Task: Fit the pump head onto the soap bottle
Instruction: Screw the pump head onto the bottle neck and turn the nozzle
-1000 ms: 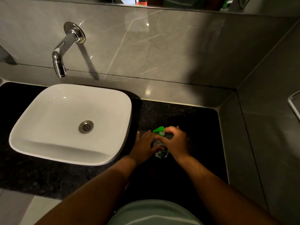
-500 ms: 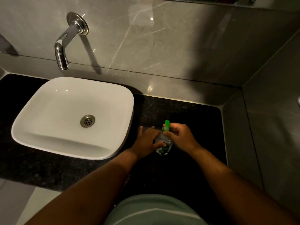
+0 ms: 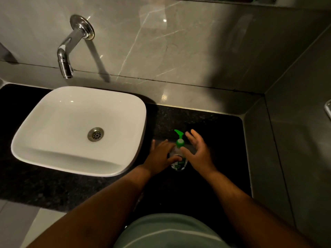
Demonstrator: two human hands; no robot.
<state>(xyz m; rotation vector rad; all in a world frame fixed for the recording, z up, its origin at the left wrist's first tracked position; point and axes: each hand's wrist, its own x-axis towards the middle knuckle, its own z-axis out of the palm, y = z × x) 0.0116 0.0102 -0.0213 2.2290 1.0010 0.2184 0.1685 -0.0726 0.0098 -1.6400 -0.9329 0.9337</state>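
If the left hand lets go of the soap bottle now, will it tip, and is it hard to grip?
The soap bottle stands upright on the dark counter, tall for its base with the green pump head on top, so a sideways knock would probably tip it. Its clear, glossy body may be slippery. The left hand steadies it; the right hand is open.

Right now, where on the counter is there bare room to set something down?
Bare black counter lies between the soap bottle and the right wall, and behind the bottle toward the backsplash. Crowded: the strip between basin and bottle, filled by the left hand.
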